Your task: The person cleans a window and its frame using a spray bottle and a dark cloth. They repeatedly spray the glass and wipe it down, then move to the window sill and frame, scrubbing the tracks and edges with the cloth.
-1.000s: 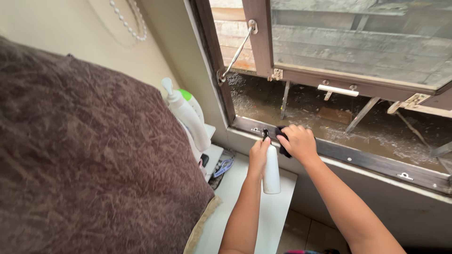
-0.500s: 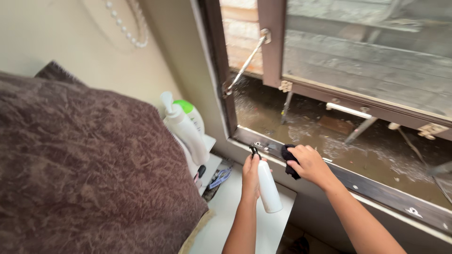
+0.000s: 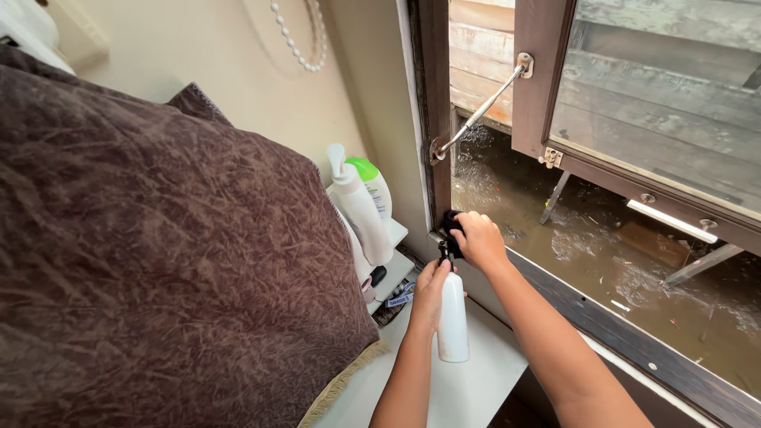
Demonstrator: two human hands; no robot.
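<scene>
My left hand [image 3: 430, 295] grips a white spray bottle [image 3: 453, 319] with a black nozzle, held upright just below the window corner. My right hand [image 3: 478, 239] presses a black cloth [image 3: 452, 221] against the bottom left corner of the dark brown window frame [image 3: 428, 119]. The window sash [image 3: 547, 87] is swung open outward, held by a metal stay arm [image 3: 479, 109]. Muddy water lies outside below the sill [image 3: 634, 349].
A large brown textured cushion [image 3: 158, 261] fills the left side. White pump bottles [image 3: 357, 206], one with a green cap, stand on a small white shelf [image 3: 392, 277] by the wall. A white surface [image 3: 468, 388] lies under my arms. A bead string [image 3: 297, 43] hangs on the wall.
My right hand slid the black cloth leftward along the lower frame into the corner. My left hand kept hold of the spray bottle. The view shifted left.
</scene>
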